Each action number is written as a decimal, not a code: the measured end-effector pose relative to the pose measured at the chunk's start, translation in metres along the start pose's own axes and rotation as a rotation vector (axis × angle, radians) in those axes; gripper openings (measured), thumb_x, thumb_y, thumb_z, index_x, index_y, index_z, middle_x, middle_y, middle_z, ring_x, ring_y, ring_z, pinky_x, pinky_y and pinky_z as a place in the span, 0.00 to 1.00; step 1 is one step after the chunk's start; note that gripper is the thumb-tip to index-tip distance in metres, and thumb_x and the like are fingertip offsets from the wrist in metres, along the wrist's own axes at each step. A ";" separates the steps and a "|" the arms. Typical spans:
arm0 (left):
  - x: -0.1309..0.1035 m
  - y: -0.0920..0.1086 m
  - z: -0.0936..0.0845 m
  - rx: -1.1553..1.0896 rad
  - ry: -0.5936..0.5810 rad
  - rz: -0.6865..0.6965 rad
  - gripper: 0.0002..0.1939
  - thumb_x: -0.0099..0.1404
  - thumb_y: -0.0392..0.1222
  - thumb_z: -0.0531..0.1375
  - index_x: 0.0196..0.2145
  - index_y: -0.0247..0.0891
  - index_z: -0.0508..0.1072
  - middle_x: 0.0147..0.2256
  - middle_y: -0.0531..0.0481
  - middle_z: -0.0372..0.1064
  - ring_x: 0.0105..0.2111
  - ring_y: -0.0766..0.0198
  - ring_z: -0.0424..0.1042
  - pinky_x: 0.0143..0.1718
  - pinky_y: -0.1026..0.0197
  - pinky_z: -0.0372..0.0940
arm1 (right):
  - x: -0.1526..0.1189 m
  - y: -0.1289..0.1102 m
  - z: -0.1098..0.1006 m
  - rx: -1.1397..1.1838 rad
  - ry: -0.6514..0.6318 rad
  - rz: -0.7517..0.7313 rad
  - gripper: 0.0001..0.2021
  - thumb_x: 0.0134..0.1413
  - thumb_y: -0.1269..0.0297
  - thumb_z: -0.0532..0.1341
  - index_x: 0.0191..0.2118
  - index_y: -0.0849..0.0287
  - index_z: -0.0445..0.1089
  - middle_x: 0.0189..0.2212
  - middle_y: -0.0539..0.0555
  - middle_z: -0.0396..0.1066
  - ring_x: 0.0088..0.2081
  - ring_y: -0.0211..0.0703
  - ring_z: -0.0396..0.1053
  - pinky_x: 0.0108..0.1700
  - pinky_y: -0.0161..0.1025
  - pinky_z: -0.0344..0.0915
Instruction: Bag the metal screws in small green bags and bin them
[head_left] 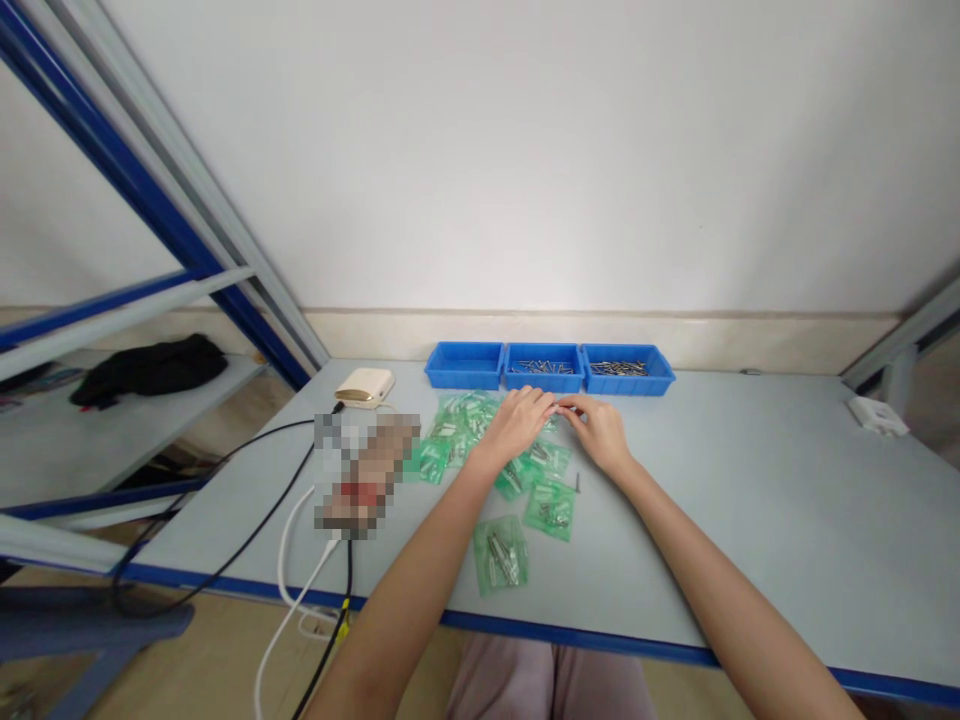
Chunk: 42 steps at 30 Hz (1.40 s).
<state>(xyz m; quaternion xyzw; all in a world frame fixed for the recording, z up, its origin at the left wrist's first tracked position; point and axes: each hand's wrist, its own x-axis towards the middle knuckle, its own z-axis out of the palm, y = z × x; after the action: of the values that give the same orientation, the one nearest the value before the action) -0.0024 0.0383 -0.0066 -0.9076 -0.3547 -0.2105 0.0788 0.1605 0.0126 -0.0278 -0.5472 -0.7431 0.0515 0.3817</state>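
Note:
Both hands meet over the table, just in front of the blue bins. My left hand is closed above a pile of green plastic bags; what its fingers hold is hidden. Fingertips of my right hand are pinched beside it, at something small and pale between the hands. Nearer the front edge lie a green bag with metal parts and another green bag. A single screw rests below my right hand.
Three blue bins stand along the wall: the left bin looks empty, the middle bin and right bin hold metal screws. A white box, a blurred-out object and cables lie left. A white adapter sits far right.

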 end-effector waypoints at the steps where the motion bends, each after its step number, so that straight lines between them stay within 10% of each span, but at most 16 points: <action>1: 0.000 -0.001 0.001 0.007 -0.003 -0.001 0.14 0.69 0.43 0.43 0.38 0.37 0.65 0.34 0.48 0.66 0.38 0.60 0.63 0.39 0.60 0.54 | 0.000 -0.001 -0.001 -0.048 -0.010 -0.017 0.13 0.58 0.60 0.51 0.38 0.55 0.72 0.37 0.53 0.74 0.35 0.43 0.70 0.38 0.38 0.58; 42: -0.001 0.007 0.004 -0.288 0.007 -0.116 0.16 0.69 0.47 0.43 0.38 0.38 0.66 0.33 0.49 0.70 0.36 0.63 0.70 0.37 0.64 0.60 | -0.005 0.000 -0.007 -0.242 0.035 -0.207 0.14 0.60 0.60 0.49 0.37 0.58 0.70 0.32 0.53 0.75 0.31 0.42 0.69 0.39 0.40 0.49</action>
<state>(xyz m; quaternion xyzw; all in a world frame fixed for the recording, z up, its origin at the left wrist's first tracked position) 0.0028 0.0342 -0.0104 -0.8867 -0.3724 -0.2667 -0.0630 0.1655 0.0061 -0.0259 -0.5106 -0.7894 -0.0879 0.3292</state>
